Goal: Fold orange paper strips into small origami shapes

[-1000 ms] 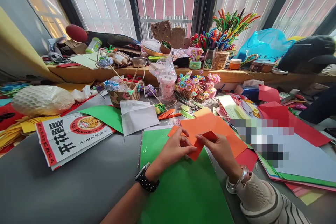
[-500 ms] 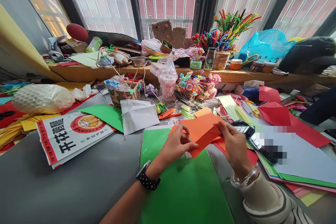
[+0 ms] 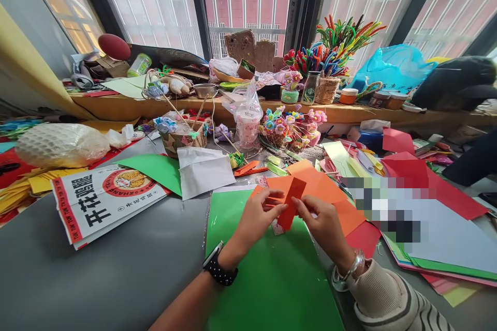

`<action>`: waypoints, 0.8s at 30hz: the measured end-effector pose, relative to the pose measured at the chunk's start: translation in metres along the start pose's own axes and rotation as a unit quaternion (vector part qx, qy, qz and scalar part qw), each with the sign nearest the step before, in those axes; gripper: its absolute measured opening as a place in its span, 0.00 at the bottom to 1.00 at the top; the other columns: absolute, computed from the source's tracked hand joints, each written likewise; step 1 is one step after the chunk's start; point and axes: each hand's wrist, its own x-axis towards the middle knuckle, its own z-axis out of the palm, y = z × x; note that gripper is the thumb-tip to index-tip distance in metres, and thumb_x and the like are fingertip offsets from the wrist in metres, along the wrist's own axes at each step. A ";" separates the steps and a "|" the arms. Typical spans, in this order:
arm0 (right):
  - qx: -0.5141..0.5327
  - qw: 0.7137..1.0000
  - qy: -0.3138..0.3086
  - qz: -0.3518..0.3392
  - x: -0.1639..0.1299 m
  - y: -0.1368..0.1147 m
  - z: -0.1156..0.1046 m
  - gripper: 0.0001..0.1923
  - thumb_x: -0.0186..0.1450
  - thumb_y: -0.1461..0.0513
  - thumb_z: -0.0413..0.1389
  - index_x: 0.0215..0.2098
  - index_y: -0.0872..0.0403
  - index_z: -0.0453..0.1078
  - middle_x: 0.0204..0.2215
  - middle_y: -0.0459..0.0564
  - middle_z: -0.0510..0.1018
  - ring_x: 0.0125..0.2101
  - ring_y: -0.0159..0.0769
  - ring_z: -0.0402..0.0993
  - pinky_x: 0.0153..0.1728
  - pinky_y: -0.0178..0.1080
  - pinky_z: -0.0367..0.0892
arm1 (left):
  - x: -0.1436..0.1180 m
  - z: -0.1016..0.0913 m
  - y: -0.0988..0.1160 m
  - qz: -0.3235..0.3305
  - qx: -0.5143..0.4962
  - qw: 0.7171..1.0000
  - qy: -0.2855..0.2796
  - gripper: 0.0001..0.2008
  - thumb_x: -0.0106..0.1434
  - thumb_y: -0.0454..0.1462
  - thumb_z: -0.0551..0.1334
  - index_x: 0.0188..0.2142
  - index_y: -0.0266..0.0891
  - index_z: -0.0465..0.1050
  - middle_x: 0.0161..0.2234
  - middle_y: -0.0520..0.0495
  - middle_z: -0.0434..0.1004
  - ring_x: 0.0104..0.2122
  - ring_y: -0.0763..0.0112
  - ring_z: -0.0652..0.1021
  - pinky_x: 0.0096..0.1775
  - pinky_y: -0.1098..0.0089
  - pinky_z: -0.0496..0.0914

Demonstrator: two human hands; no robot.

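A narrow orange paper strip (image 3: 292,202) stands tilted between my two hands, above the green sheet (image 3: 272,284). My right hand (image 3: 324,220) pinches its right edge between thumb and fingers. On the other side, my left hand (image 3: 256,217) has curled fingers and its thumb at the strip's left edge. Behind the strip lie larger orange paper sheets (image 3: 324,186), with one orange piece (image 3: 349,215) reaching out past my right hand. Beneath them a red sheet (image 3: 364,239) shows in part.
Stacked coloured paper (image 3: 458,238) lies on the right, partly blurred out. A printed paper bag (image 3: 112,199) and a white tissue (image 3: 205,173) are on the left. Farther back stand a lidded drink cup (image 3: 248,126), a basket (image 3: 184,139) and crocheted flowers (image 3: 281,126).
The orange paper between my hands now shows as a narrow, upright strip instead of a wide slanted piece. My right hand has moved left, closer to my left hand.
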 end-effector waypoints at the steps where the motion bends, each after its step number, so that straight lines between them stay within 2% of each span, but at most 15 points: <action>1: -0.031 0.999 -0.002 -0.023 -0.001 0.001 0.000 0.17 0.60 0.56 0.46 0.16 0.54 0.60 0.13 0.43 0.63 0.16 0.28 0.59 0.19 0.32 0.54 | 0.000 0.000 0.000 0.013 0.020 1.000 0.007 0.13 0.50 0.41 0.61 0.34 0.37 0.70 0.35 0.44 0.73 0.36 0.66 0.73 0.37 0.70 0.66; 4: -0.078 0.993 -0.019 -0.083 -0.002 0.004 0.002 0.14 0.61 0.58 0.45 0.20 0.54 0.62 0.16 0.44 0.65 0.18 0.29 0.60 0.21 0.32 0.56 | -0.002 0.001 0.001 0.016 0.037 0.999 -0.014 0.14 0.52 0.44 0.58 0.34 0.37 0.71 0.35 0.46 0.73 0.37 0.64 0.73 0.38 0.70 0.65; 8: -0.094 0.983 -0.022 -0.154 -0.005 0.005 0.005 0.12 0.61 0.61 0.45 0.22 0.54 0.63 0.18 0.46 0.66 0.21 0.31 0.61 0.23 0.32 0.57 | -0.004 0.005 0.003 -0.026 0.000 0.997 -0.079 0.16 0.53 0.47 0.56 0.31 0.35 0.71 0.30 0.47 0.73 0.37 0.63 0.72 0.37 0.71 0.65; 11: -0.095 0.979 -0.012 -0.179 -0.007 0.003 0.007 0.10 0.61 0.64 0.46 0.22 0.55 0.62 0.18 0.47 0.66 0.22 0.31 0.62 0.23 0.32 0.57 | -0.005 0.007 0.005 -0.053 -0.046 0.992 -0.109 0.17 0.54 0.46 0.56 0.37 0.35 0.69 0.32 0.47 0.73 0.38 0.65 0.72 0.38 0.71 0.65; 14: -0.119 0.975 0.024 -0.186 -0.007 0.001 0.006 0.11 0.59 0.65 0.46 0.19 0.54 0.60 0.16 0.45 0.63 0.19 0.30 0.59 0.21 0.32 0.56 | -0.004 0.008 0.006 -0.032 -0.065 0.994 -0.081 0.19 0.52 0.44 0.58 0.41 0.36 0.66 0.35 0.45 0.72 0.36 0.66 0.72 0.36 0.71 0.66; 16: -0.141 0.969 0.043 -0.196 -0.006 0.000 0.005 0.11 0.58 0.66 0.47 0.17 0.54 0.59 0.15 0.44 0.62 0.18 0.29 0.57 0.20 0.32 0.55 | -0.004 0.007 0.005 -0.007 -0.043 0.998 -0.038 0.20 0.49 0.44 0.61 0.39 0.35 0.66 0.35 0.44 0.71 0.36 0.66 0.72 0.37 0.70 0.67; 18: -0.149 0.964 0.050 -0.214 -0.006 0.000 0.005 0.11 0.57 0.67 0.47 0.17 0.54 0.58 0.14 0.44 0.61 0.18 0.29 0.57 0.19 0.32 0.54 | -0.003 0.005 0.004 0.003 -0.016 1.000 -0.020 0.19 0.47 0.43 0.63 0.37 0.34 0.67 0.35 0.44 0.70 0.36 0.65 0.72 0.37 0.69 0.67; 24: -0.131 0.961 0.041 -0.241 -0.006 0.001 0.005 0.10 0.57 0.67 0.48 0.18 0.55 0.59 0.15 0.44 0.61 0.19 0.29 0.56 0.20 0.32 0.54 | -0.005 0.004 0.007 0.009 -0.013 0.998 -0.067 0.17 0.47 0.43 0.62 0.34 0.34 0.70 0.32 0.45 0.72 0.34 0.65 0.73 0.35 0.69 0.68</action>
